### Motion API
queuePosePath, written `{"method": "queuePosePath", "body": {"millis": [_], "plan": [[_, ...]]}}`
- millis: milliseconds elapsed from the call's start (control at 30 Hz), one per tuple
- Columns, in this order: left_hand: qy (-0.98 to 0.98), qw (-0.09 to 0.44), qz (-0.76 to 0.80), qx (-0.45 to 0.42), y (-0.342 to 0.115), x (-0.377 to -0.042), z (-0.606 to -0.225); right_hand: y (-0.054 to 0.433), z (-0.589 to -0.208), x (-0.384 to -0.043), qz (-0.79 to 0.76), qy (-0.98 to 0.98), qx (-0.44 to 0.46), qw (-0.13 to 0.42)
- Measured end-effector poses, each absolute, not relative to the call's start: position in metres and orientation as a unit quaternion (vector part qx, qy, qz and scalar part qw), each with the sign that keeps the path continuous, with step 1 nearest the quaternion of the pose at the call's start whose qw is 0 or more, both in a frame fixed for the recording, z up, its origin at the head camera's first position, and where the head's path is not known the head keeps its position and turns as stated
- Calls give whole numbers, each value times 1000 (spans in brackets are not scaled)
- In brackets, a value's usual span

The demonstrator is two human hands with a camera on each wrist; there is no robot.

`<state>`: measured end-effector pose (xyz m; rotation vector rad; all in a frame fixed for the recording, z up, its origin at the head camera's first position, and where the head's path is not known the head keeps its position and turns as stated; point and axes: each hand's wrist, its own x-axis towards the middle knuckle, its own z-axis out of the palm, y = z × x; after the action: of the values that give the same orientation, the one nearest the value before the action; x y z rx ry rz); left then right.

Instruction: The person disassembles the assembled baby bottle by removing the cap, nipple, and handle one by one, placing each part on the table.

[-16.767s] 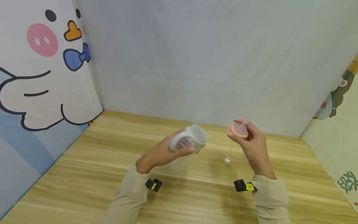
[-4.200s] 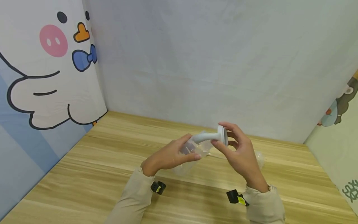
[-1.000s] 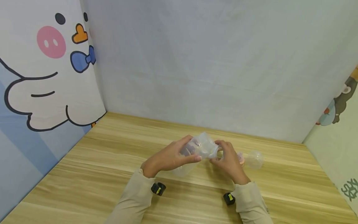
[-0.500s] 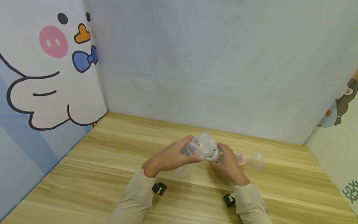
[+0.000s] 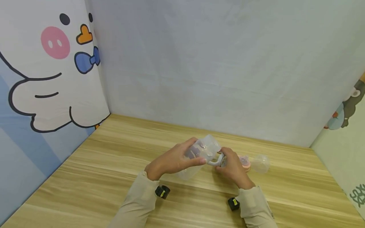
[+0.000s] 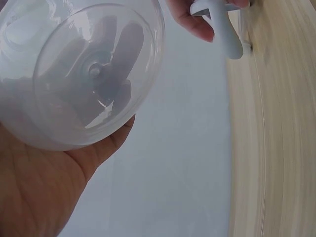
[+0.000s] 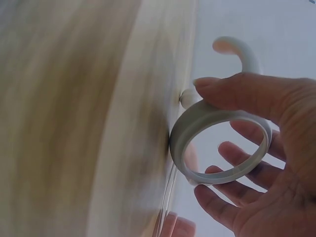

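My left hand (image 5: pixel 174 160) grips a clear baby bottle (image 5: pixel 207 146) round its body, tilted with its mouth end toward the right. In the left wrist view the round base of the bottle (image 6: pixel 94 74) faces the camera. My right hand (image 5: pixel 232 167) pinches a pale grey handle ring (image 5: pixel 220 160), just off the bottle's mouth end and low over the table. The right wrist view shows thumb and fingers on the ring (image 7: pixel 187 131), its curved handle (image 7: pixel 247 54) sticking out beyond the thumb. Right behind this hand lies a pink collar with a nipple (image 5: pixel 246 163).
A clear dome cap (image 5: pixel 260 163) lies beside the pink collar. The wood-grain table (image 5: pixel 119 152) ends at a pale cloth wall (image 5: pixel 205 69) behind, with a cartoon-printed panel (image 5: pixel 54 104) on the left. A thin clear tube (image 7: pixel 167 192) lies along the table.
Earlier the ring sat on the bottle and my right hand held the pink collar; now the ring is off, in that hand, and the collar lies down. Lately the ring has turned and dropped slightly.
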<state>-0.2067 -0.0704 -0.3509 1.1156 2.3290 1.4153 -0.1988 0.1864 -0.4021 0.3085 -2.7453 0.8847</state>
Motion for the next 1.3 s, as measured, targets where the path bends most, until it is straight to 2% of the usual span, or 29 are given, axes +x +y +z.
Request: {"method": "queuePosePath", "body": {"millis": [800,1133,1300], "plan": [[784,97,484,376,-71,-206,-351,186,-406,-202,315,-932,140,112],[787,102,482,372,-70,-206,-351,187,-409,-202,300,-927,178,139],[790,90,478,374,-71,-208,-351,191,-395,-195,281,-943,151,95]]}}
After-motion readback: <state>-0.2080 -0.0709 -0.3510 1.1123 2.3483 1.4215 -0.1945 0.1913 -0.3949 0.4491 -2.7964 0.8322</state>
